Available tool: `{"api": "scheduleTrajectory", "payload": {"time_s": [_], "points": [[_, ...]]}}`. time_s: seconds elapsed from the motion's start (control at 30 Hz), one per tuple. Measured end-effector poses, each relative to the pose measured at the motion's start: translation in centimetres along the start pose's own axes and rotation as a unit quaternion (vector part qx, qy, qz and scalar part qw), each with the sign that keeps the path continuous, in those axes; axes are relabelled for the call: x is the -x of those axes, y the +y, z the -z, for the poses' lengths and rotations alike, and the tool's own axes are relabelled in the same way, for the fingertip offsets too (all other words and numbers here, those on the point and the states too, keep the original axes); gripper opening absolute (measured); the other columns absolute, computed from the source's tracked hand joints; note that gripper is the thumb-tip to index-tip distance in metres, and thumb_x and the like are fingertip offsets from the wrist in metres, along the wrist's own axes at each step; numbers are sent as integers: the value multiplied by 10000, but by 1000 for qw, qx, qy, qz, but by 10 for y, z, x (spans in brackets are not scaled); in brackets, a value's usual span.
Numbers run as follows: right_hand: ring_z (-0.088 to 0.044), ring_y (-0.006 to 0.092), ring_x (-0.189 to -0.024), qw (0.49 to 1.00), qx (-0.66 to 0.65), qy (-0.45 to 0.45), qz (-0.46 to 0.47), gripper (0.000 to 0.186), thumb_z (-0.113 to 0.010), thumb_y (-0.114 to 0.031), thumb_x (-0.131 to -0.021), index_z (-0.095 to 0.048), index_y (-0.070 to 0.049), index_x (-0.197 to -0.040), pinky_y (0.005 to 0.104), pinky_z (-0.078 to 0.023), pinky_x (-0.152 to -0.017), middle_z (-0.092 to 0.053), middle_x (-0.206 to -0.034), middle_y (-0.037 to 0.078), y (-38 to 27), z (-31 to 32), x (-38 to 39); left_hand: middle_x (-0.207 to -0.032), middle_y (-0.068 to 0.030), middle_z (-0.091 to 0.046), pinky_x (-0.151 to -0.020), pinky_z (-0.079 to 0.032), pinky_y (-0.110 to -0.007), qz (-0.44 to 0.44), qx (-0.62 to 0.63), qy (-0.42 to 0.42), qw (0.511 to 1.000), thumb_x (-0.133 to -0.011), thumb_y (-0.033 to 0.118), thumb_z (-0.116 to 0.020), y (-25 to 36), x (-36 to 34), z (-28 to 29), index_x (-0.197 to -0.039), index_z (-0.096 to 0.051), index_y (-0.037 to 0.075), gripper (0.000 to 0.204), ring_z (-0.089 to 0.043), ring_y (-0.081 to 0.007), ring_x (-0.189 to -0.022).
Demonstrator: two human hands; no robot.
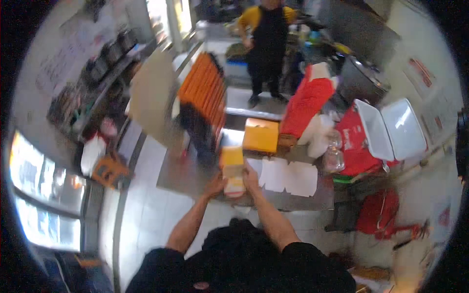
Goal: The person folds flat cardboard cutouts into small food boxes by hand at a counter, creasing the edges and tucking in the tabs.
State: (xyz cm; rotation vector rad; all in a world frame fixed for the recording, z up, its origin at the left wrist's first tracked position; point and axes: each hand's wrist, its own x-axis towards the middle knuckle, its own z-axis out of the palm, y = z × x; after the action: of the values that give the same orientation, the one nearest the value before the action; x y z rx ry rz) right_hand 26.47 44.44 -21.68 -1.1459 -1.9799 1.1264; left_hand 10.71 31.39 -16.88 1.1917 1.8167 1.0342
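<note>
Between my two hands, over the near edge of the metal table (171, 178), is a yellow and white cardboard box (233, 166), blurred by motion. My left hand (215, 185) grips its left side, fingers curled against it. On the opposite side my right hand (250, 178) is closed around the box. Right of it, flat white card pieces with notched edges (289, 177) lie on the table. Just beyond stands a yellow box (261, 135).
An orange ridged stack (202, 93) rises at the left, beside a large tan cardboard sheet (155, 95). Red padded fabric (310, 102), clear plastic containers (334, 158) and an open white-lined cooler (373, 128) stand right. A person in a dark apron (267, 46) stands beyond the table.
</note>
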Motion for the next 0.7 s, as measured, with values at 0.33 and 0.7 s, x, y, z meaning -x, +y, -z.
{"api": "scheduleTrajectory", "payload": {"time_s": [0.33,0.7], "points": [[-682,279,-881,999,27,4,36,611,-564,-84,-893,-461,-204,-1484,363,-516,-767,-693,-972,213,-13,5,-3,-888,-180,-698,-811,-505,-438,60,-18,85,994,-927,299,-593,-38,-21,-29,-1142,-679,87,314,-688,-325,-956],[-563,417,-1182,988,138,-31,-64,611,-613,-391,-887,-510,-111,-1420,487,-478,-962,-557,-1311,266,-4,31,6,-1629,-179,-183,-1152,-265,-590,-130,-291,212,924,-870,405,-679,11,-29,-65,-1545,-282,81,847,-178,-450,-1483]]}}
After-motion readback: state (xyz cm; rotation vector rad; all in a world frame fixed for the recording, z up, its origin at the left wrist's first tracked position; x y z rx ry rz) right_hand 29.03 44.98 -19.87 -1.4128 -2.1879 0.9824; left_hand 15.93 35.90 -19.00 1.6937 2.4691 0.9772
